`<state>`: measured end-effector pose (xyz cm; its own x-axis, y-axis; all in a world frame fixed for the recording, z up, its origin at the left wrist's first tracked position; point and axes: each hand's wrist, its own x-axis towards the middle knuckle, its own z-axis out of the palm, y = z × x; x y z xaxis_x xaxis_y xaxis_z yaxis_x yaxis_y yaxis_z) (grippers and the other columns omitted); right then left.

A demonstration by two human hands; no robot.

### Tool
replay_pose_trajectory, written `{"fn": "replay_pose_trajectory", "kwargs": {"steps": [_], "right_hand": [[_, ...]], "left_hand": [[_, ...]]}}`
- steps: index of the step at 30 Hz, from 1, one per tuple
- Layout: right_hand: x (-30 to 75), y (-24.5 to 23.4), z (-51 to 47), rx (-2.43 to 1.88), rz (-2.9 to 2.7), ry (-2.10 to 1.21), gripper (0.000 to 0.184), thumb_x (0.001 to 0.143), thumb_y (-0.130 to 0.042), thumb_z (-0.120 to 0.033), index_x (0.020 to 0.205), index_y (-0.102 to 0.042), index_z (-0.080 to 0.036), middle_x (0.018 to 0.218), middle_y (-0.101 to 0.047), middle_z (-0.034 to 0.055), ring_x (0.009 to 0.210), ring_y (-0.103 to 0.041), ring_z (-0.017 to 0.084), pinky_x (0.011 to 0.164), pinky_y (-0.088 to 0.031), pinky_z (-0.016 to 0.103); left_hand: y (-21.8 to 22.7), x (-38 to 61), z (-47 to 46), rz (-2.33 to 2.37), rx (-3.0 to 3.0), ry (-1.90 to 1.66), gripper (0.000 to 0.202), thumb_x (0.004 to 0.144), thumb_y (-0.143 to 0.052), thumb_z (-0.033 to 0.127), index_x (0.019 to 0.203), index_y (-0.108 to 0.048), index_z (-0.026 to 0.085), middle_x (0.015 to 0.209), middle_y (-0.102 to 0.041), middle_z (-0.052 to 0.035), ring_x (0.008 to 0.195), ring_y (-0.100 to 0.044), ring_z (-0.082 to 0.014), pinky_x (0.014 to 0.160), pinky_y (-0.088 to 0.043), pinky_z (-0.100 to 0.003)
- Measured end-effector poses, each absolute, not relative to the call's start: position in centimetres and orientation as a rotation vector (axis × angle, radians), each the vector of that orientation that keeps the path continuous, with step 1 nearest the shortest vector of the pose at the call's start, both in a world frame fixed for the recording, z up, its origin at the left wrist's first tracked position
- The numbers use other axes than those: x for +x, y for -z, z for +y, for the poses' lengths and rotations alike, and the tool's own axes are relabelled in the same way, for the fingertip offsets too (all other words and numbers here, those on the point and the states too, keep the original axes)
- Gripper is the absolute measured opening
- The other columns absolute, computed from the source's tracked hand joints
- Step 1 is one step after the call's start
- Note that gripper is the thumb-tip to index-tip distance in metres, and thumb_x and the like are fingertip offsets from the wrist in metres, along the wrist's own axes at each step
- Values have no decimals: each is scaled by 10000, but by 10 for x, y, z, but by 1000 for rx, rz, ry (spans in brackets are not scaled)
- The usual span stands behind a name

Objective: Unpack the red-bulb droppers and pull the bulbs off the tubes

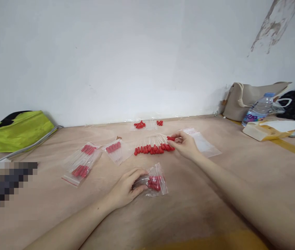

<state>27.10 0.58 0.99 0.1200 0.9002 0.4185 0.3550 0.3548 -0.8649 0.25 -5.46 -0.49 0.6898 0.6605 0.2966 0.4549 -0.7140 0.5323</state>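
My left hand (129,187) is closed around one end of a clear zip bag (163,173) that has red-bulbed droppers inside. The bag lies low over the covered surface, its far end towards the right. My right hand (186,144) pinches a red-bulbed dropper (170,138) at the right end of a row of loose droppers (150,149). Their bulbs point towards me and their pale stems away. Left of the row lie a small bag of droppers (114,148) and a fuller zip bag (81,165). Flat zip bags (207,144) are beside my right hand.
Near the wall are more red bulbs (139,124) on clear plastic. A yellow-green bag (22,130) and grey cable (38,139) lie at left. On the right stand a beige bag (236,104), a water bottle (259,109) and an opened paper packet (256,131).
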Motion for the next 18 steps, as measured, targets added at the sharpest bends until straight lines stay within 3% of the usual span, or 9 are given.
{"fn": "replay_pose_trajectory", "kwargs": {"steps": [3, 6, 13, 18], "right_hand": [[250, -6, 17, -1243, -1762, -149, 129, 734, -563, -249, 833, -562, -166, 784, -591, 44, 668, -554, 139, 622, -456, 281], [240, 1, 23, -1224, -1975, 133, 143, 793, -485, -183, 896, -581, -157, 874, -597, 75, 782, -555, 160, 704, -440, 289], [239, 12, 22, -1213, -2180, 250, 218, 857, -408, -176, 971, -593, -184, 998, -586, 74, 884, -551, 151, 755, -421, 250], [242, 4, 12, -1254, -2147, 308, 229, 853, -420, -230, 998, -595, -206, 964, -613, 65, 889, -546, 183, 796, -397, 307]], "left_hand": [[6, 2, -54, 847, 2477, -659, 287, 813, -521, 235, 1096, -475, 208, 1067, -548, -50, 974, -524, -156, 845, -426, -303], [6, 2, -55, 836, 2474, -653, 294, 808, -525, 222, 1096, -474, 208, 1072, -545, -51, 983, -517, -161, 851, -420, -305], [3, 3, -55, 867, 2460, -632, 278, 809, -518, 231, 1085, -487, 221, 1062, -550, -45, 958, -529, -169, 842, -423, -313], [5, 2, -55, 887, 2466, -642, 320, 804, -527, 244, 1117, -462, 223, 1088, -548, -48, 985, -524, -176, 847, -424, -316]]}}
